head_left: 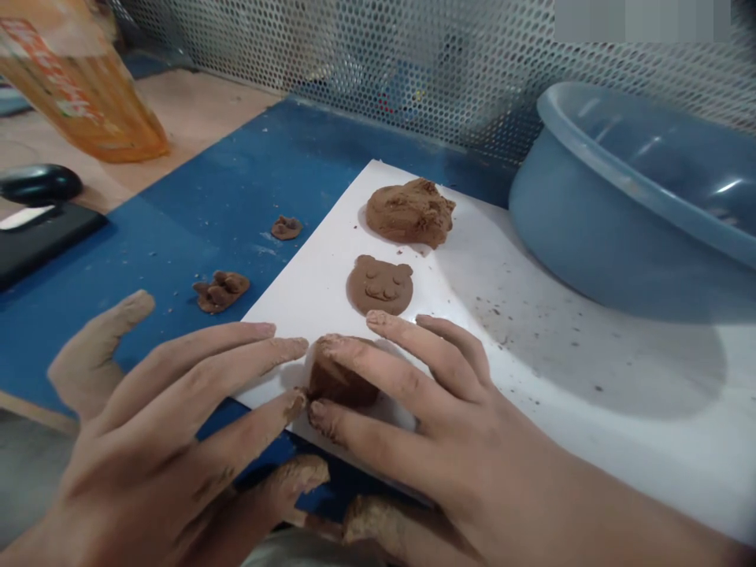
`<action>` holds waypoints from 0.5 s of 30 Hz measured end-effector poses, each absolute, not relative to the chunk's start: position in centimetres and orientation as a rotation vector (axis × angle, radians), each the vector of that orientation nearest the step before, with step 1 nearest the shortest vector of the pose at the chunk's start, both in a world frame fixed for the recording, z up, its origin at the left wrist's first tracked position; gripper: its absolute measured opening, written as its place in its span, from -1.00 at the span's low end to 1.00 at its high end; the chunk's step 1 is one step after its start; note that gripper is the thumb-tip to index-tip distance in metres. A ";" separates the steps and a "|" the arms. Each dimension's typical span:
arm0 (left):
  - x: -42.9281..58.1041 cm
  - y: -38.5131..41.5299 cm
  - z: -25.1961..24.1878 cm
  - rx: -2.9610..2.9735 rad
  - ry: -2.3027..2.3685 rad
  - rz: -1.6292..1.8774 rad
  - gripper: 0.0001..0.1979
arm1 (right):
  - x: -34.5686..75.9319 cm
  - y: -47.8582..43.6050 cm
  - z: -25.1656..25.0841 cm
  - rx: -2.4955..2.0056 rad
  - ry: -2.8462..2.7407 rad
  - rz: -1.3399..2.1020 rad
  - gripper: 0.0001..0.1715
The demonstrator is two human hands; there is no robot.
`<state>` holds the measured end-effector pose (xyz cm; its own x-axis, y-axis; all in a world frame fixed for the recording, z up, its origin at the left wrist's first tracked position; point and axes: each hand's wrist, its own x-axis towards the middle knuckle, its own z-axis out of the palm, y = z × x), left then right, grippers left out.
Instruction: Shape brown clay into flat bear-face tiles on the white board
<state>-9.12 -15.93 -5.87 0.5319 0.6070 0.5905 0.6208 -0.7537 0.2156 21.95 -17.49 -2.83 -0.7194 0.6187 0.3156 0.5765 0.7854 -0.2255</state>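
My left hand (177, 417) and my right hand (425, 417) close in from both sides on a brown clay lump (341, 376), their fingertips pressed against it. The lump sits at the near edge of a white board (319, 291), and my fingers hide much of it. Dried clay coats my thumbs and one outer finger of my left hand. Farther up the board lie a rough clay mound (409, 213) and a flat clay bear face (379, 285). Two small clay pieces (287, 227) (220, 290) rest on the blue mat (236, 157) left of the board.
A pale blue plastic basin (626, 189) stands at the right, beyond the board. A perforated metal screen (413, 55) runs along the back. At the left are an orange package (76, 94) and a black mouse-like object (40, 183). Clay crumbs speckle the white surface.
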 end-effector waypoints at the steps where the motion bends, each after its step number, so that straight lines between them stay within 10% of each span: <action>1: -9.1 -15.9 -5.8 -2.738 -1.065 -1.006 -0.81 | 22.0 -17.5 -2.9 -0.906 -2.608 0.166 -0.41; 15: -9.3 -16.1 -6.1 -2.754 -0.995 -0.956 -0.71 | 22.7 -18.1 -2.9 -0.883 -2.470 -0.037 -0.62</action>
